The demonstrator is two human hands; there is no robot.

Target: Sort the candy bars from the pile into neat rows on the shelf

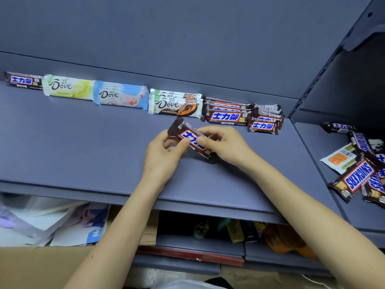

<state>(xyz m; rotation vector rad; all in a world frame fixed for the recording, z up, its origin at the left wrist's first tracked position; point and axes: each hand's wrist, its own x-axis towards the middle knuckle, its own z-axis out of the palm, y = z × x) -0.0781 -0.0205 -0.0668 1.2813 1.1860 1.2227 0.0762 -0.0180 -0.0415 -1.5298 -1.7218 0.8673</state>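
Note:
A brown Snickers bar hangs tilted just above the blue-grey shelf, pinched from both sides. My left hand grips its left end; my right hand grips its right end. Along the back of the shelf runs a row: a lone Snickers bar, a green Dove stack, a blue Dove stack, a white-brown Dove stack, a Snickers stack and smaller Snickers bars. A loose pile of bars lies on the shelf to the right.
A vertical divider edge separates the two shelf sections. Below the shelf's front lip are papers, a cardboard box and assorted goods on a lower level.

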